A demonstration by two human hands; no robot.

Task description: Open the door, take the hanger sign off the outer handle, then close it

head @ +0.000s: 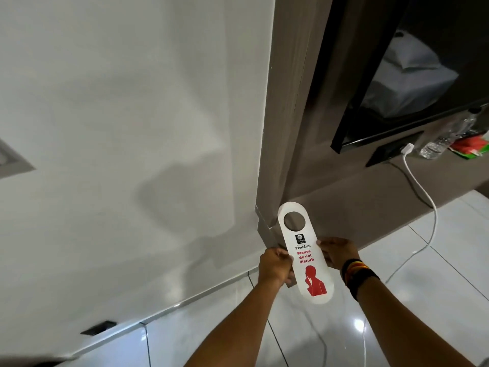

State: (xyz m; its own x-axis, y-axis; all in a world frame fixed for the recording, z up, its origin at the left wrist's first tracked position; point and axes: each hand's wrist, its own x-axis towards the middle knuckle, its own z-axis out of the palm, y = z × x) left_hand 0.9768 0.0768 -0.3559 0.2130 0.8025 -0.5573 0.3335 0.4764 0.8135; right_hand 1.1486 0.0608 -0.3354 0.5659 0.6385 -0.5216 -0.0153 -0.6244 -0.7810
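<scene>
A white hanger sign (304, 250) with a round hole at its top, red "Please do not disturb" lettering and a red figure is held flat in front of me over the floor. My left hand (275, 266) grips its left edge. My right hand (337, 254), with dark bands on the wrist, grips its right edge. No door or door handle is in view.
A plain white wall (132, 128) fills the left. A brown wooden panel (288, 115) and shelf (370, 197) stand right, with a wall-mounted TV (397, 75), a white charger cable (423, 197), a plastic bottle (444, 139). Glossy white floor tiles (436, 260) lie below.
</scene>
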